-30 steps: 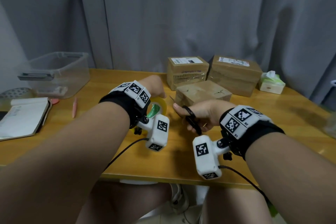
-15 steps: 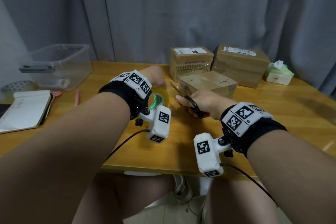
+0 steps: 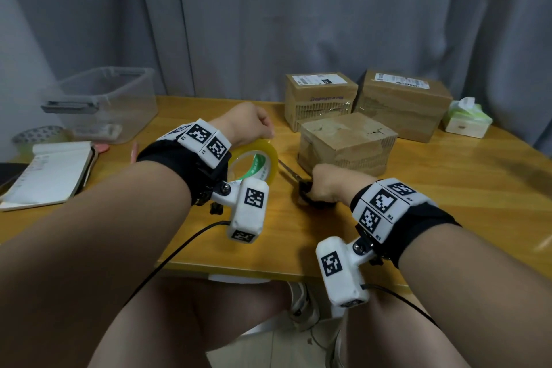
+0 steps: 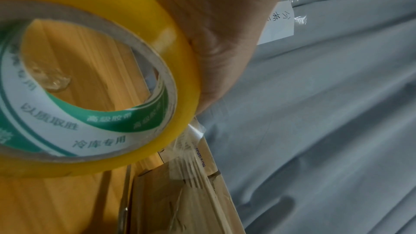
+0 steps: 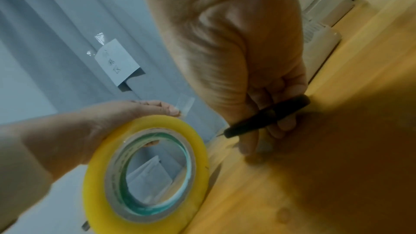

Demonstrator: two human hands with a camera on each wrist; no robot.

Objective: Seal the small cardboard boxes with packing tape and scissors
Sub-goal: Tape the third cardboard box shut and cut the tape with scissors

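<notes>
While the left hand (image 3: 246, 125) curls its grip around the yellow tape roll (image 3: 257, 163), held on edge just above the tabletop (image 3: 448, 188), the right hand (image 3: 331, 185) is closed through the black handles of the scissors (image 3: 298, 185), blades low over the wood, pointing between roll and nearest cardboard box (image 3: 346, 143). A loose clear tape end sticks out past the left fingertips (image 5: 171, 109). Green-and-white core printing shows Chinese characters; I can't read them with confidence. Two more boxes (image 3: 319, 98) behind carry white shipping labels, print too small. A taped paper note (image 5: 117, 63) hangs on the grey curtain (image 3: 268, 24).
</notes>
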